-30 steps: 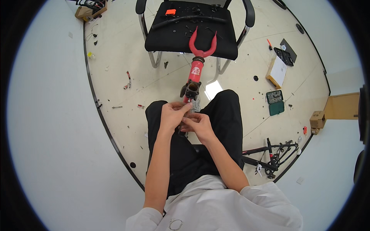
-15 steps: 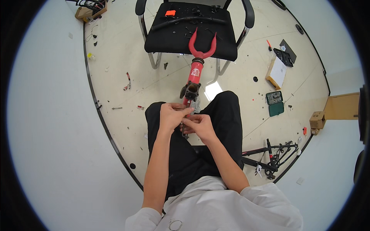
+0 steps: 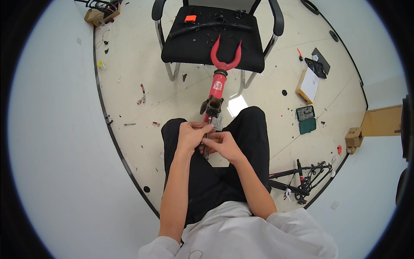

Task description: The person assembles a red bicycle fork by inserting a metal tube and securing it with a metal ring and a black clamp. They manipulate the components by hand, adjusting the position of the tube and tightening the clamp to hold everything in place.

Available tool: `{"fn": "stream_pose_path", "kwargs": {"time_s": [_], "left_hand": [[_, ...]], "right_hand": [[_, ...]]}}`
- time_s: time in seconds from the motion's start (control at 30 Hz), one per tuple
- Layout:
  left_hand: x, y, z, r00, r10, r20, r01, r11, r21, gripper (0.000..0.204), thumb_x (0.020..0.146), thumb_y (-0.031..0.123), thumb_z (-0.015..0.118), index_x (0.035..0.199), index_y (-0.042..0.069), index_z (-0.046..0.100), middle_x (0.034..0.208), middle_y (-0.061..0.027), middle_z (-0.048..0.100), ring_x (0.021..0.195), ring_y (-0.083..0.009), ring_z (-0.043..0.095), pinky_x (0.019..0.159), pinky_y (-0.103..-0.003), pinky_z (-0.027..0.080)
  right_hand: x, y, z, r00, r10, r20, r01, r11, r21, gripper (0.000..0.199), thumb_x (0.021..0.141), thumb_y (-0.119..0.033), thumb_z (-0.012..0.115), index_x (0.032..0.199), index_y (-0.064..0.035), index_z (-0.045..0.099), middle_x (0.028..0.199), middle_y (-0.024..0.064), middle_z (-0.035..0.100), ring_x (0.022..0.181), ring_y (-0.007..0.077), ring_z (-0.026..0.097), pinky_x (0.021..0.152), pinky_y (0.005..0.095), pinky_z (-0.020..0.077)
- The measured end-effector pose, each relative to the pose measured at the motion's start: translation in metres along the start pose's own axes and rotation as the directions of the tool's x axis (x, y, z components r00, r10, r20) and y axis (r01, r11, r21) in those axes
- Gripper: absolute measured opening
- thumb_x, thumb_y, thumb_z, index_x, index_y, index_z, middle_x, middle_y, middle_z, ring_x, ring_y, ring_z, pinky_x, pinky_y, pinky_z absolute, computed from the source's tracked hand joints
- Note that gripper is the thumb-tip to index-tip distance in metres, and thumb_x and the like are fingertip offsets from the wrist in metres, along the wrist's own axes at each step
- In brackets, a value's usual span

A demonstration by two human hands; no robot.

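Observation:
A red bicycle fork (image 3: 225, 64) points away from me, its two prongs over the seat of a black chair (image 3: 189, 45). Its red tube (image 3: 218, 86) slopes down between my knees, with a dark open clamp (image 3: 213, 105) near its lower end. My left hand (image 3: 190, 134) is closed in a pinch just below the clamp, on a thin metal rod (image 3: 207, 152) that looks like a hex key. Lower on the same rod my right hand (image 3: 222, 144) is closed, thumb and fingers pressed together. My fingers hide most of the rod and where its far tip sits.
On the chair lie a dark bar (image 3: 207, 26), an orange piece (image 3: 190, 18) and small parts. To the right are a white-topped board (image 3: 308, 84), a green case (image 3: 307, 125) and a black bicycle frame (image 3: 302, 183). A cardboard box (image 3: 354, 137) stands by the wall.
Both hands stay pinched at the rod below the clamp, with a slight shift. The rod's bent lower end now shows less. The whole view has shifted slightly.

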State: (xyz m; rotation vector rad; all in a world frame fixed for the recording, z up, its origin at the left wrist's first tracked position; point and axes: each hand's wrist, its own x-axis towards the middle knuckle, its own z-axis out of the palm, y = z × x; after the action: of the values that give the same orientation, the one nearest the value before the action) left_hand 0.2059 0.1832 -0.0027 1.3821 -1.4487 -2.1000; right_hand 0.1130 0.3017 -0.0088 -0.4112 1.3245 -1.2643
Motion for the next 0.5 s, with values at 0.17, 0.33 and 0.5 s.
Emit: {"fn": "stream_pose_path", "kwargs": {"time_s": [0.17,0.33,0.5], "left_hand": [[0.0027,0.0014,0.0012,0.998,0.062,-0.015,-0.061,0.997,0.046,0.025,0.072,0.005,0.082,0.086,-0.011,0.068,0.077,-0.0131,0.069,0.065,-0.0155,0.065,0.059,-0.027,0.052],[0.0038,-0.0069,0.0030,0.993,0.096,-0.062,-0.095,0.995,0.025,0.028,0.072,0.005,0.083,0.087,-0.011,0.068,0.078,-0.0140,0.070,0.065,-0.0149,0.065,0.059,-0.027,0.052],[-0.0004,-0.0027,0.0060,0.993,0.116,-0.015,-0.115,0.992,0.044,0.026,0.083,0.014,0.075,0.091,-0.009,0.068,0.081,-0.0110,0.070,0.063,-0.0121,0.062,0.055,-0.026,0.051]], "right_hand": [[0.0014,0.0009,0.0019,0.983,0.015,-0.184,-0.008,0.999,0.039,0.026,0.086,-0.012,0.073,0.097,0.0107,0.066,0.082,0.0144,0.070,0.067,0.0186,0.070,0.064,0.0292,0.0589],[0.0051,0.0045,0.0062,0.982,-0.040,-0.185,0.046,0.999,0.028,0.025,0.086,-0.010,0.073,0.095,0.0110,0.064,0.080,0.0136,0.070,0.069,0.0182,0.070,0.060,0.0268,0.0576],[0.0023,0.0062,0.0081,0.990,-0.007,-0.141,0.021,0.995,0.094,0.021,0.088,-0.009,0.069,0.098,0.0099,0.065,0.085,0.0145,0.071,0.070,0.0202,0.071,0.064,0.0287,0.0587]]}}
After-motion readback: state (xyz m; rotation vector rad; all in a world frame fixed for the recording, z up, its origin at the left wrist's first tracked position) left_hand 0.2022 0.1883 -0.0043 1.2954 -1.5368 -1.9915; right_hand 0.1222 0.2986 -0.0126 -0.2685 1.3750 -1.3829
